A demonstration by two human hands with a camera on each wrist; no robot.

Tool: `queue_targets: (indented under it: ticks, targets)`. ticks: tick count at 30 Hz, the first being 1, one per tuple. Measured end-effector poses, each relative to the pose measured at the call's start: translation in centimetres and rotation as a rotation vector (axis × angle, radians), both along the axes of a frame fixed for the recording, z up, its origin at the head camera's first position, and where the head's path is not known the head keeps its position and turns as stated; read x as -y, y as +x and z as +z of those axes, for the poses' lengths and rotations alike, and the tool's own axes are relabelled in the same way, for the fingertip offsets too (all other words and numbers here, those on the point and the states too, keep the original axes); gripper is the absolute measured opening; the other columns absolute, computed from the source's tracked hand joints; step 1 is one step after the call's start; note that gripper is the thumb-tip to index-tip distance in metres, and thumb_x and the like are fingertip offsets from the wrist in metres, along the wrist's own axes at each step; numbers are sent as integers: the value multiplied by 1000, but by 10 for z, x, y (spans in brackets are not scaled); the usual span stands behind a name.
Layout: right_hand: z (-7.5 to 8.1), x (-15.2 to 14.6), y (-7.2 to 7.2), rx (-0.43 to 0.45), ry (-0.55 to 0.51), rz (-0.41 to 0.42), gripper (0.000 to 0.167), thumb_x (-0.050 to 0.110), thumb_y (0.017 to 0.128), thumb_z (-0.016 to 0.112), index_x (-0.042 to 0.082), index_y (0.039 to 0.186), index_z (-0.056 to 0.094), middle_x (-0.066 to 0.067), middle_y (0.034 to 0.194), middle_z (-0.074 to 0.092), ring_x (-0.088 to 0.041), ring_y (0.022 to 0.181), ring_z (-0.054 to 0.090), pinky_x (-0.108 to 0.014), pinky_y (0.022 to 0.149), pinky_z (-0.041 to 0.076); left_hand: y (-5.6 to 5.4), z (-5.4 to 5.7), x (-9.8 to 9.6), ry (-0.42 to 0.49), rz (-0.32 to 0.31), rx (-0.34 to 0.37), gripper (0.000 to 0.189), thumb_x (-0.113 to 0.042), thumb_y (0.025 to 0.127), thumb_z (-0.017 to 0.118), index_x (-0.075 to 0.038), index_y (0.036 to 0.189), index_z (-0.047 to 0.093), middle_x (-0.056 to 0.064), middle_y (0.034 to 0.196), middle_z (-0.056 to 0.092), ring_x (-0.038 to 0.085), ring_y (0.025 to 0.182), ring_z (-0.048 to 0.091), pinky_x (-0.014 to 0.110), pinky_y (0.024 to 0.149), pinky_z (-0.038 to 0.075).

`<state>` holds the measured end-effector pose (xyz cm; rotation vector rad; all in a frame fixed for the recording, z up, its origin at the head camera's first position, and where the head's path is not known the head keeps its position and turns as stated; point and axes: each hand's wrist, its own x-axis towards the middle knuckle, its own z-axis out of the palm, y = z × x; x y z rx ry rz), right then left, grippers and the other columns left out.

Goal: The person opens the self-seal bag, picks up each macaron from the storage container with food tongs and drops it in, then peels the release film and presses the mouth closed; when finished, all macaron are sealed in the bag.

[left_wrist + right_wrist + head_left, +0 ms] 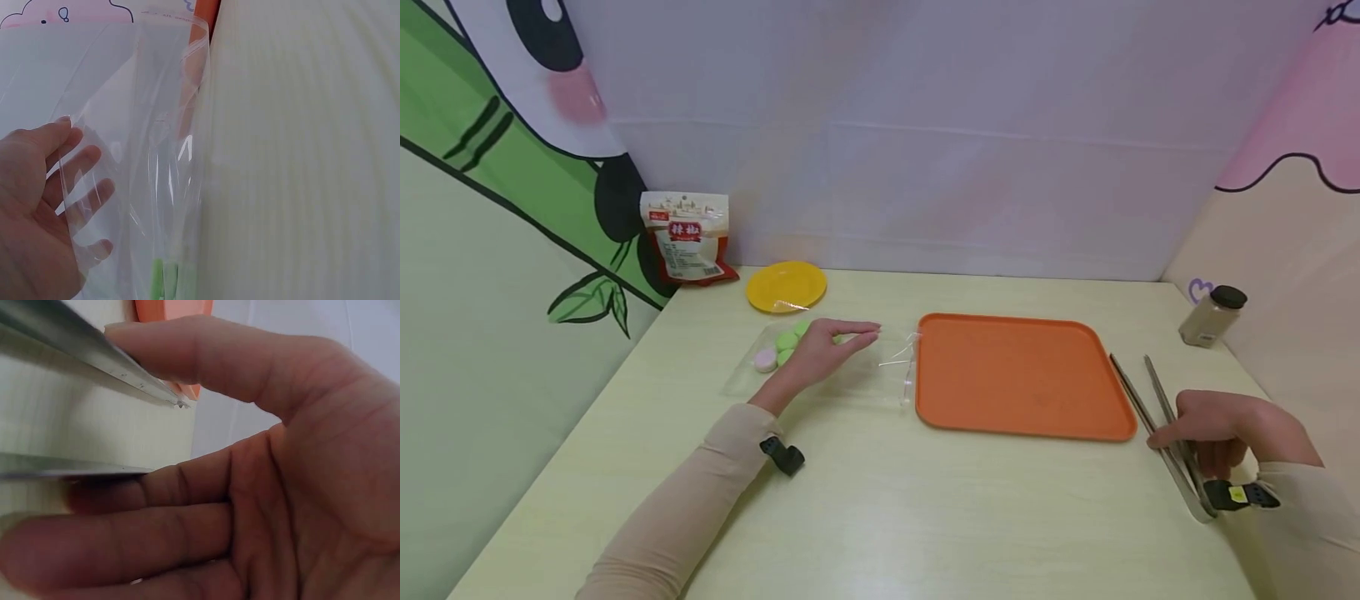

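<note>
My left hand [820, 357] pinches the upper edge of a clear plastic bag [891, 371] between thumb and index finger. In the left wrist view the other fingers [97, 200] show through the film. Several light green round pieces [787, 340] and a pale pink one [765, 360] lie in the bag's left part. On the right, my right hand [1232, 425] holds metal tongs [1138, 400] whose arms stand apart, tips pointing away from me. The right wrist view has the thumb against one arm [75, 344] and the index finger along the other.
An orange tray [1022, 375] lies between the bag and the tongs. Behind the bag is a yellow plate [786, 285], with a red and white food packet [688, 237] at the back left. A black-capped jar [1213, 317] stands at the right edge by the wall.
</note>
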<state>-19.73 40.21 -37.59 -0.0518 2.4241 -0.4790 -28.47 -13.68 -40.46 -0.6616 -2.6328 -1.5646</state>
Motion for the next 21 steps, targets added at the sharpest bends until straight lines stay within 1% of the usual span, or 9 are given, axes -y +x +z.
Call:
queue_targets:
  ticks: [3,6,10,12,14,17,19,21]
  targets:
    - [4,1,1,8,17,-13,49,44,91,70,4,63,62,-9,55,65,-18,48,64,-23,43,47,-1,0,0,0,1,-1,33,-37,94,71,-17,120,75,-3,120,71,17,121,62,44,104,47]
    - [11,0,0,5,21,-14,50,45,91,70,7,62,57,-7,55,63,-17,46,62,-22,43,45,-1,-1,1,-2,0,-7,33,-37,94,71,-18,120,75,-2,120,71,17,121,61,45,104,47]
    - [24,-1,-6,-28,11,-4,49,45,94,66,6,67,55,-7,58,62,-17,48,61,-22,44,42,-1,0,1,2,6,-19,32,-36,94,71,-18,120,76,-2,120,72,18,121,62,45,104,47]
    - [29,2,-11,-49,-3,-5,46,43,95,65,5,70,57,-7,60,62,-18,49,61,-23,45,44,-1,0,1,7,5,-16,33,-36,94,71,-17,120,75,-2,119,72,18,120,62,45,104,47]
    - [33,9,-16,-63,-24,-2,47,42,96,66,7,65,54,-6,58,61,-17,48,60,-23,44,41,-1,-1,1,11,3,-12,34,-37,93,72,-17,120,75,-2,119,72,18,120,62,44,103,48]
    - [39,25,-23,-83,-45,12,46,41,96,66,9,64,54,-5,58,60,-16,48,59,-24,45,43,-1,-3,1,12,-5,-8,35,-38,93,72,-16,120,75,-1,119,72,18,120,62,44,104,48]
    - [44,38,-29,-102,-57,37,48,40,96,65,9,62,53,-5,58,62,-16,48,60,-25,46,45,-1,-3,1,7,-4,-14,35,-38,93,72,-16,121,75,-1,119,72,19,120,62,45,104,48]
    - [49,53,-37,-147,-82,70,46,39,97,65,5,66,60,-6,61,65,-19,51,62,-28,49,49,-2,-2,1,2,1,-22,35,-37,93,71,-16,120,75,-2,119,72,18,119,63,44,103,48]
